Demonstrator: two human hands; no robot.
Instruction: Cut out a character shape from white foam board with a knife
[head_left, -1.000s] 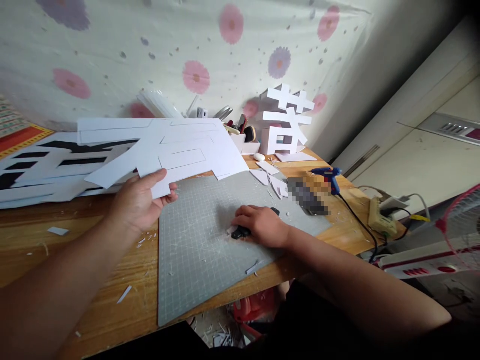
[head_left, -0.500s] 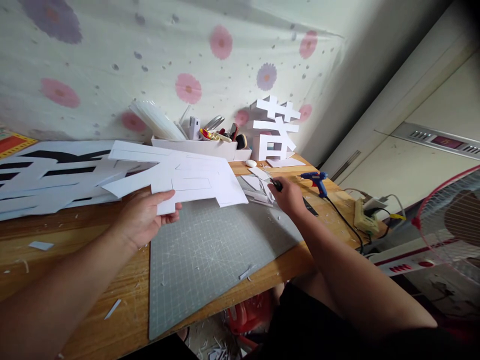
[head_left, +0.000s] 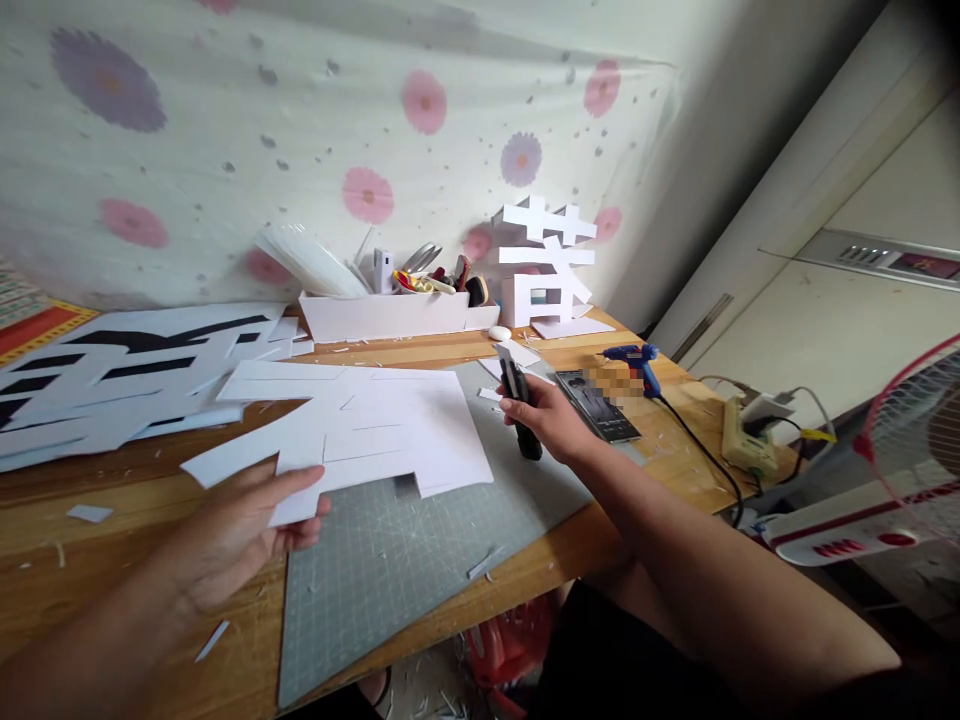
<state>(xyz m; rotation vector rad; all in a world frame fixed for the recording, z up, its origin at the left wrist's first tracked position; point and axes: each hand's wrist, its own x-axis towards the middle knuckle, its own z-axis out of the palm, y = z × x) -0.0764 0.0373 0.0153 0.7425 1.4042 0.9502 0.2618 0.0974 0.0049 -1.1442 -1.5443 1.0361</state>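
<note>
My left hand (head_left: 251,520) pinches the lower left tab of a white foam board cut-out (head_left: 420,420) between thumb and fingers. Thin pencil or cut lines mark the board's face. It is tilted above a grey cutting mat (head_left: 352,580), hiding the mat's far left part. My right hand (head_left: 551,418) is wrapped round a black utility knife (head_left: 519,405), which points away from me, just right of the board. White offcuts (head_left: 491,393) lie beyond the knife, on the mat's far side.
Right of the mat are a phone (head_left: 589,400), a blue glue gun (head_left: 637,368) and a power strip (head_left: 742,435). A white tool box (head_left: 382,318) and a standing white character (head_left: 536,285) line the back. Cut sheets (head_left: 150,370) lie left.
The board has come down and nearer to me. My right hand has drawn back from the offcuts to the left, bringing the utility knife into clear view and uncovering the phone.
</note>
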